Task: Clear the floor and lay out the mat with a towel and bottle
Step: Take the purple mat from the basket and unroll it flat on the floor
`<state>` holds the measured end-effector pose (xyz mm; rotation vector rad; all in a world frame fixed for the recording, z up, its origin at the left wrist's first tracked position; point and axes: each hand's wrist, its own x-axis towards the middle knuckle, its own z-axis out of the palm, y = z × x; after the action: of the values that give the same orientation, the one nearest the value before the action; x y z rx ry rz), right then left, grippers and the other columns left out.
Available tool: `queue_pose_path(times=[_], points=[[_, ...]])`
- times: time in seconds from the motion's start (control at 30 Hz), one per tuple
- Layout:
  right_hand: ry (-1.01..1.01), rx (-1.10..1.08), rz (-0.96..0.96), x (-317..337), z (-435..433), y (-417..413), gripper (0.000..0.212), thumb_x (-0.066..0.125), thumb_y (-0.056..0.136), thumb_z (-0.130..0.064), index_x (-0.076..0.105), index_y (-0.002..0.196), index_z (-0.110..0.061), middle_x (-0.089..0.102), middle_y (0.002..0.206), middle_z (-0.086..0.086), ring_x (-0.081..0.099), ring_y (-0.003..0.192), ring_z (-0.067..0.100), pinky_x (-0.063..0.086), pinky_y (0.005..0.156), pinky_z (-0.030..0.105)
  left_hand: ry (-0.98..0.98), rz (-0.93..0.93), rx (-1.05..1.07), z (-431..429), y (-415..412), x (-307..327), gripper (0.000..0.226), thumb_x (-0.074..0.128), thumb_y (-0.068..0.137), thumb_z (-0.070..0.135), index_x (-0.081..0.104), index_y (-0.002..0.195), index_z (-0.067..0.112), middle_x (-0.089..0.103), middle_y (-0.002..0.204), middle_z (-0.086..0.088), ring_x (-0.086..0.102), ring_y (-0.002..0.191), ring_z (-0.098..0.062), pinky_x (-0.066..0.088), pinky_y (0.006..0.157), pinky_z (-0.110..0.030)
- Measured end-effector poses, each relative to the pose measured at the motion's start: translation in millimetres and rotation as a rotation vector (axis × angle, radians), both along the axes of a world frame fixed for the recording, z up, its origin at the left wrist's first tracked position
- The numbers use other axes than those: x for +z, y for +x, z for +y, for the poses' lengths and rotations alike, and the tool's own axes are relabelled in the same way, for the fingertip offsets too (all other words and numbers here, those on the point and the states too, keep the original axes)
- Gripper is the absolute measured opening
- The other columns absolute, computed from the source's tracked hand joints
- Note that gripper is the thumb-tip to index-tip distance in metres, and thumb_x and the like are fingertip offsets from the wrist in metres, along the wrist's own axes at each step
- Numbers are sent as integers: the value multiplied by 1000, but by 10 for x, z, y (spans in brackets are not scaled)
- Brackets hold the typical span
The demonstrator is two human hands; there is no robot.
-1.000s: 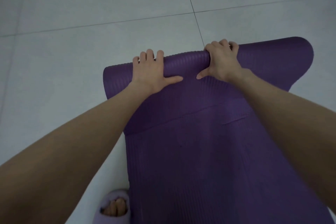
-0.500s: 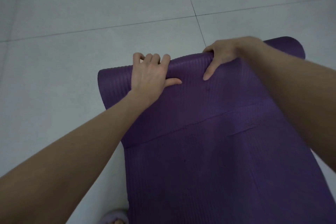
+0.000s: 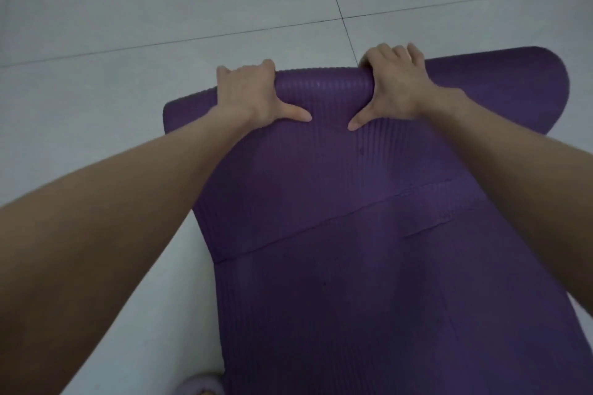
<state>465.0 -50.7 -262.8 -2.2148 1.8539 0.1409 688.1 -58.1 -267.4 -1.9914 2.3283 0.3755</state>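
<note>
A purple mat (image 3: 353, 266) lies on the pale tile floor (image 3: 128, 9). The near part is flat and runs down to the bottom edge of the view. The far part is rolled up in a fat roll (image 3: 324, 90) that sits across the mat. Both hands are on this roll, side by side with a gap between them. The left hand (image 3: 250, 93) grips the roll with its fingers curled over the far side and its thumb stuck out on top. The right hand (image 3: 398, 83) grips it the same way (its thumb points at the other thumb). Both arms reach out straight. A bit of a light slipper (image 3: 199, 385) peeks in at the bottom, just beside the mat's left edge.
</note>
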Motion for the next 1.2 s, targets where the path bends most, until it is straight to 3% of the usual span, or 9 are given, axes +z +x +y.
queue_pose_path(times=[0.07, 0.13, 0.23, 0.3, 0.43, 0.53, 0.77, 1.0, 1.2], points=[[140, -44, -18, 40, -129, -12, 130, 82, 44, -65, 21, 148, -17, 31, 152, 7, 18, 144, 31, -5, 116, 55, -215, -23, -57, 60, 0, -35, 87, 59, 54, 82, 47, 101, 10, 61, 100, -11, 55, 95, -29, 29, 88, -42], [264, -69, -3, 102, -253, -18, 138, 81, 45, -67, 7, 153, -26, 22, 159, 4, 8, 148, 30, -7, 115, 58, -332, -37, -87, 83, 10, -81, 91, 58, 56, 81, 48, 107, 6, 59, 105, -13, 52, 98, -30, 28, 89, -43], [249, -89, -3, 107, -325, 39, 121, 81, 41, -66, 34, 143, -23, 46, 141, 5, 34, 135, 32, 6, 115, 57, -426, -73, -118, 81, 38, -179, 92, 55, 58, 82, 48, 107, 4, 55, 103, -16, 49, 95, -31, 30, 91, -46], [138, -121, -12, 40, -301, 93, 110, 84, 40, -63, 46, 132, -15, 53, 128, 8, 38, 129, 33, 9, 115, 55, -462, -101, -126, 83, 53, -263, 93, 53, 60, 83, 48, 107, 3, 54, 102, -17, 49, 95, -32, 32, 92, -48], [-177, -83, -8, -160, -104, 61, 97, 83, 45, -62, 51, 117, -5, 54, 121, 12, 38, 126, 33, 7, 115, 54, -582, -154, -126, 88, 84, -409, 93, 52, 59, 84, 48, 104, 4, 56, 98, -18, 54, 92, -33, 39, 92, -49], [-361, -21, 13, -333, 44, 40, 97, 82, 49, -58, 49, 121, -3, 51, 126, 15, 36, 129, 36, 6, 113, 56, -605, -185, -108, 132, 116, -520, 96, 52, 60, 83, 44, 114, 5, 56, 106, -17, 55, 99, -32, 39, 96, -49], [-162, -19, -8, -580, -215, 135, 106, 82, 58, -53, 33, 141, -10, 35, 147, 8, 20, 141, 31, -1, 113, 57, -231, -196, -115, 26, 123, -758, 99, 50, 81, 68, 10, 149, 9, 22, 153, -18, 21, 141, -34, 6, 113, -57], [133, -99, 13, -795, -419, 144, 116, 73, 69, -59, 1, 154, -27, -3, 163, -5, -11, 148, 27, -9, 111, 66, 69, -142, -79, -166, 116, -948, 104, 47, 80, 71, -9, 151, 19, -5, 160, -10, 0, 147, -28, 11, 113, -58], [348, -191, -23, -1021, -494, 167, 118, 74, 68, -59, -8, 151, -40, -22, 159, -11, -27, 143, 35, -5, 104, 76, 321, -49, -75, -351, 110, -1138, 108, 54, 76, 71, -16, 148, 34, -21, 158, -4, -13, 146, -26, 9, 110, -67]])
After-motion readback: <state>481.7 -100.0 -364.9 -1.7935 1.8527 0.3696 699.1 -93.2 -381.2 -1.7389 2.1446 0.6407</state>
